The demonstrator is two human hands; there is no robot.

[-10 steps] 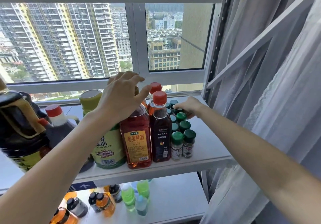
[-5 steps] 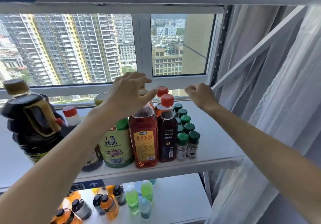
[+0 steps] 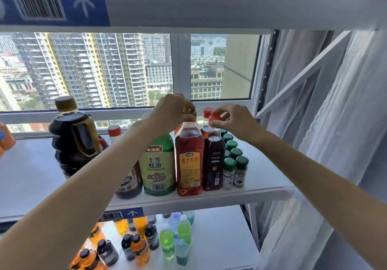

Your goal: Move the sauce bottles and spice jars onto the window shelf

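On the white window shelf (image 3: pixel 259 188) stand a big dark jug (image 3: pixel 73 139), a green oyster sauce bottle (image 3: pixel 158 165), an amber cooking wine bottle (image 3: pixel 189 158) and a dark red-capped bottle (image 3: pixel 213 160). Several green-capped spice jars (image 3: pixel 234 160) line up to their right. My left hand (image 3: pixel 173 112) grips the gold cap of the cooking wine bottle. My right hand (image 3: pixel 236 120) pinches the red cap of the dark bottle. A second red-capped bottle stands just behind.
A lower shelf (image 3: pixel 219 238) holds several orange, green and blue drink bottles. An upper shelf beam (image 3: pixel 209 7) with a blue barcode label runs overhead. White curtains (image 3: pixel 335 123) and a diagonal brace hang at the right. The window lies behind.
My right hand came left from the spice jars, rose, and now pinches the dark bottle's red cap. My left hand closed on the cooking wine cap. The view tilted upward.
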